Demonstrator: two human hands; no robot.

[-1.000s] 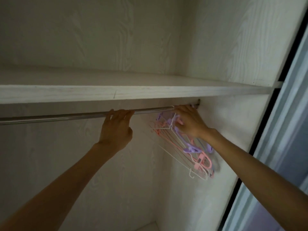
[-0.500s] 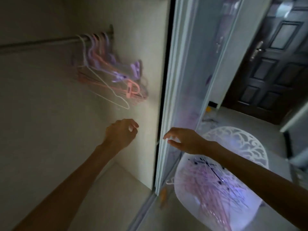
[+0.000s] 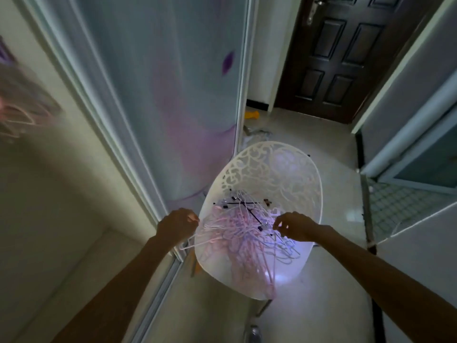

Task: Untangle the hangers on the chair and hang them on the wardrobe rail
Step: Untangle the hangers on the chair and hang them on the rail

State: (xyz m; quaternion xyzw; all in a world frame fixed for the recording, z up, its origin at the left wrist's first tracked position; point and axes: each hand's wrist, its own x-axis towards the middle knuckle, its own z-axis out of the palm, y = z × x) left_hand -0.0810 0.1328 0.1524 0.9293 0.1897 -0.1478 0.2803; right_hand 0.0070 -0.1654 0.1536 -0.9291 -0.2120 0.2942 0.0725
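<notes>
Open floor (image 3: 321, 149) at upper right of the frame, past the chair (image 3: 309, 174). Tight gap at lower middle between chair and sliding door (image 3: 173, 95). Chair seat crowded with tangled hangers (image 3: 237, 233); high lacy chair back blocking the far side. Bare floor along the bottom.

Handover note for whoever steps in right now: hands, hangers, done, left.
Left hand: at the chair's left rim, fingers curled; seems to touch a white hanger sticking out there, grip unclear.
Right hand: over the pile, fingers loosely curled, holding nothing.
Tangled hangers: pink, white and purple, heaped on the seat of the white chair.
Done: a blurred bunch of hung hangers shows at the far left, inside the wardrobe.
Left: most of the pile; untangle it and hang it on the rail, which is out of view.
</notes>
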